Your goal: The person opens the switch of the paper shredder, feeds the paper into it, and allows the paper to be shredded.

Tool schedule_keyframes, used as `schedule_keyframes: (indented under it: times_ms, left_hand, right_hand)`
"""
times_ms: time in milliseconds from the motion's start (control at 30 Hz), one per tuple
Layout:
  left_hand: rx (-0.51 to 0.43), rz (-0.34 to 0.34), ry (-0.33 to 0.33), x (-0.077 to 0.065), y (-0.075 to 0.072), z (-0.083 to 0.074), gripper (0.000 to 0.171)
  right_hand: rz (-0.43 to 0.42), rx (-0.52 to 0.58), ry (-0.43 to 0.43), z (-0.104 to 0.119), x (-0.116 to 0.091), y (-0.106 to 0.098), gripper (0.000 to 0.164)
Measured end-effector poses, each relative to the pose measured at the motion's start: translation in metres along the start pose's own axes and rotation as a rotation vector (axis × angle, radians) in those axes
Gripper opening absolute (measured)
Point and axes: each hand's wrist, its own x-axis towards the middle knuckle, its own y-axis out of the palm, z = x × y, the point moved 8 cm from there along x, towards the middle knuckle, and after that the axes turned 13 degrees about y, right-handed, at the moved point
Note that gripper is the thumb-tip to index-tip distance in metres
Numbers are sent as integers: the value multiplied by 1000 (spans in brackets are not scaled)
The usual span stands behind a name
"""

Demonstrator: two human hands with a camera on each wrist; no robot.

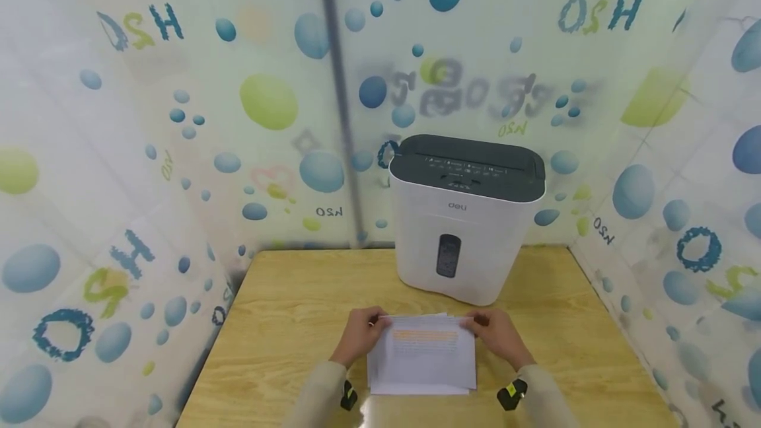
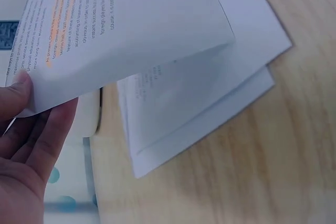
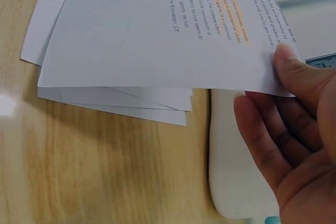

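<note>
A printed sheet of paper [image 1: 425, 355] with orange highlighted lines is held up by both hands at its far corners. My left hand [image 1: 359, 335] pinches one corner between thumb and fingers, which the left wrist view shows with the sheet [image 2: 157, 19] slanting away. At the opposite corner my right hand [image 1: 496, 334] pinches the sheet [image 3: 121, 30], thumb on top and fingers below. Beneath it several more white sheets [image 2: 205, 124] lie loosely stacked on the wooden table, their edges out of line. The held sheet hides most of that stack.
A white paper shredder [image 1: 464, 236] with a dark top stands at the back of the table [image 1: 297, 322], just beyond the hands. Patterned curtains [image 1: 267, 150] with blue and green spots enclose the table at the back and both sides.
</note>
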Motion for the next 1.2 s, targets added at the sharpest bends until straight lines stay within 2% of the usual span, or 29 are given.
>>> schedule_keyframes:
  times_ms: [400,767,900,1200]
  left_hand:
    - [11,-13,37,30,-19,-15,8]
    - [-4,-14,39,52,-33,-26,8]
    - [-12,1,56,63,-38,-30,9]
    - [26,4,116,90,-57,-50,10]
  right_hand:
    - [-28,-33,-127,33,0,-28,11]
    - [-46,-40,-146,58,-2,-51,15]
    - [-46,-1,-163,67,-4,-60,14]
    - [-139,13,-242,92,-7,-86,10]
